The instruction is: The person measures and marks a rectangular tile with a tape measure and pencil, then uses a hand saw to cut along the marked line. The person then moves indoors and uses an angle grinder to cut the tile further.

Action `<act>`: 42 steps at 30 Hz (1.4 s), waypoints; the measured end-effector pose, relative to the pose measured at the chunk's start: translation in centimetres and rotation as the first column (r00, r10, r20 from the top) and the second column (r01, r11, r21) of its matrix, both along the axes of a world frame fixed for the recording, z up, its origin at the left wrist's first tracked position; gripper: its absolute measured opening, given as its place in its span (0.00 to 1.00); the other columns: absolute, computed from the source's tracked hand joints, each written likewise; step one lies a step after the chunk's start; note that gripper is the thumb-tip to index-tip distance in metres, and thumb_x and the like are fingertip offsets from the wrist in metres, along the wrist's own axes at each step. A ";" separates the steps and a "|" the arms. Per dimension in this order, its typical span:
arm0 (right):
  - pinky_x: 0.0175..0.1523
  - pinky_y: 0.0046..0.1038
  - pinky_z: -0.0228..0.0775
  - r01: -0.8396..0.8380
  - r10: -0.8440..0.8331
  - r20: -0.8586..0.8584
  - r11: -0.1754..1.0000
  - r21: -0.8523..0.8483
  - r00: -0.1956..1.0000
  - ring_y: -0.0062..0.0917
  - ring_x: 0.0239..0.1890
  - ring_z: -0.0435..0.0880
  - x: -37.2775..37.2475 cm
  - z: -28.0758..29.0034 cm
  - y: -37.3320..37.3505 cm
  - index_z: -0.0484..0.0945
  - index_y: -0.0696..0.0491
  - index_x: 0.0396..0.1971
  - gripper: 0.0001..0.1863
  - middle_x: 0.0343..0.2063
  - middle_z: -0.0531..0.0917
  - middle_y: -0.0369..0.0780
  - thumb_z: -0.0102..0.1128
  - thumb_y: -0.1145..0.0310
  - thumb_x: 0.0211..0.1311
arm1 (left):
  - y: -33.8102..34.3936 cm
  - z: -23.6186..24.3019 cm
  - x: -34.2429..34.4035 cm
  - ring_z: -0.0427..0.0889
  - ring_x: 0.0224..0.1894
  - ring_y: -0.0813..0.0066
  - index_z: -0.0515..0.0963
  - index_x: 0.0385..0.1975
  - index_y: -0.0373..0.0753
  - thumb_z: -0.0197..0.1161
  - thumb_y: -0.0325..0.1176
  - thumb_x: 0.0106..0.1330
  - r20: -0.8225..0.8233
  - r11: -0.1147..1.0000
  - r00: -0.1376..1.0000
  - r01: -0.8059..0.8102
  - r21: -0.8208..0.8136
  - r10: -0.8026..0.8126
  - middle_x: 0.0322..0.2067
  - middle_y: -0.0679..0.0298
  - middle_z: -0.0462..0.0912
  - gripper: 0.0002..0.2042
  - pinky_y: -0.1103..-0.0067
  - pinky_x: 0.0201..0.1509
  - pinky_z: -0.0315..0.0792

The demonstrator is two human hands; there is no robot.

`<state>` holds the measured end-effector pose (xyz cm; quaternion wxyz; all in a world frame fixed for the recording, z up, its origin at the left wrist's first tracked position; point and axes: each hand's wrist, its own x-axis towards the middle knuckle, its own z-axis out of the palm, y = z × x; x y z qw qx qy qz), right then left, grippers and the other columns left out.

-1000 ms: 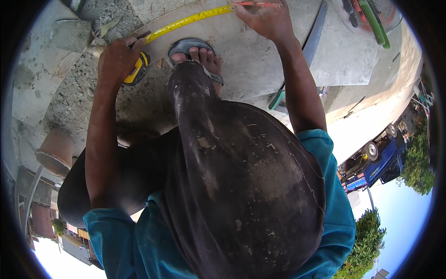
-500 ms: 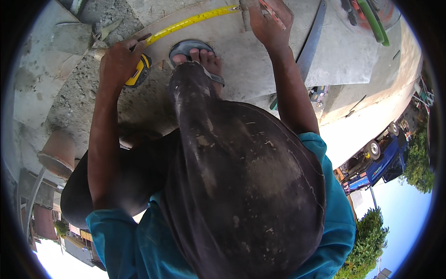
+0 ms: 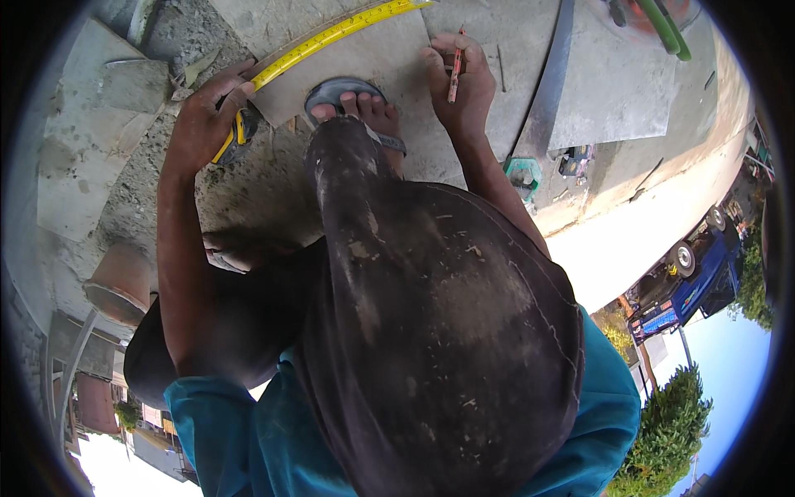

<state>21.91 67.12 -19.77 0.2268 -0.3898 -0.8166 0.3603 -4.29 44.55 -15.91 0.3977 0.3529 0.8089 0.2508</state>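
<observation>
My left hand (image 3: 203,120) is closed around a tape measure, with its yellow and black case (image 3: 236,139) hanging below the fingers. The drawn-out yellow blade (image 3: 331,35) slants up to the right across a flat grey sheet (image 3: 373,54), just beyond my sandalled foot (image 3: 368,108). My right hand (image 3: 465,91) pinches a red pencil-like marking stick (image 3: 455,73) over the sheet, near its right edge. A handsaw (image 3: 542,91) with a green handle (image 3: 523,176) lies to the right of that hand.
A clear tub (image 3: 609,21) with green-handled tools sits at the far right. Offcuts of sheet (image 3: 103,124) and rubble ground (image 3: 211,33) lie on the left, with a dusty bucket (image 3: 120,282) nearer me. A blue truck (image 3: 696,277) stands farther off.
My right hand has drawn back toward me from the blade's far end, still with the marking stick. My left hand has shifted slightly, and the saw's handle now shows.
</observation>
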 end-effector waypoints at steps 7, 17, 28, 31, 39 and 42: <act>0.41 0.31 0.78 -0.091 0.089 -0.087 0.996 -0.020 0.992 0.35 0.34 0.87 -2.2 1.6 -0.5 0.79 0.52 0.43 0.11 0.35 0.86 0.40 0.65 0.67 0.63 | 0.2 1.2 0.9 0.82 0.47 0.76 0.77 0.60 0.38 0.58 0.43 0.75 0.382 0.951 0.872 -0.258 -0.172 0.306 0.44 0.64 0.82 0.20 0.77 0.56 0.74; 0.43 0.27 0.75 -0.393 0.276 -0.378 0.877 -0.277 0.884 0.27 0.35 0.84 -9.0 6.5 -3.5 0.79 0.55 0.47 0.12 0.36 0.85 0.40 0.63 0.66 0.67 | 5.2 3.8 7.0 0.82 0.42 0.78 0.80 0.49 0.33 0.55 0.42 0.78 0.481 0.814 0.765 -0.558 0.162 0.429 0.39 0.63 0.83 0.17 0.81 0.45 0.75; 0.49 0.22 0.71 -0.105 -0.112 -0.189 0.519 -0.848 0.976 0.17 0.45 0.78 -2.7 9.2 -2.0 0.78 0.54 0.52 0.15 0.41 0.81 0.36 0.59 0.64 0.71 | 11.7 3.5 13.9 0.77 0.42 0.73 0.83 0.42 0.36 0.64 0.34 0.71 0.358 0.701 0.773 -0.630 0.334 0.524 0.38 0.61 0.79 0.09 0.75 0.49 0.72; 0.49 0.21 0.71 -0.066 -0.158 -0.172 0.517 -0.853 0.972 0.16 0.45 0.77 -1.9 9.2 -1.3 0.77 0.54 0.53 0.15 0.43 0.80 0.35 0.58 0.66 0.71 | 13.0 3.6 14.7 0.76 0.43 0.69 0.84 0.40 0.38 0.66 0.34 0.68 0.197 0.743 0.868 -0.492 0.454 0.455 0.36 0.61 0.78 0.08 0.72 0.51 0.70; 0.43 0.20 0.70 -0.011 -0.146 -0.160 0.706 -0.708 0.976 0.14 0.39 0.77 -0.8 8.2 0.7 0.80 0.55 0.46 0.11 0.37 0.80 0.34 0.59 0.67 0.69 | 14.5 1.7 13.8 0.78 0.47 0.65 0.86 0.38 0.41 0.72 0.38 0.62 0.397 0.762 0.870 -0.463 0.452 0.293 0.37 0.62 0.81 0.10 0.72 0.56 0.71; 0.41 0.20 0.70 0.087 -0.208 -0.135 0.795 -0.600 0.969 0.14 0.35 0.77 0.5 6.2 1.1 0.82 0.56 0.42 0.10 0.34 0.80 0.34 0.59 0.66 0.69 | 14.2 1.1 13.5 0.76 0.54 0.60 0.82 0.50 0.40 0.75 0.42 0.58 0.150 0.809 0.948 -0.318 0.495 0.281 0.46 0.59 0.80 0.22 0.67 0.61 0.69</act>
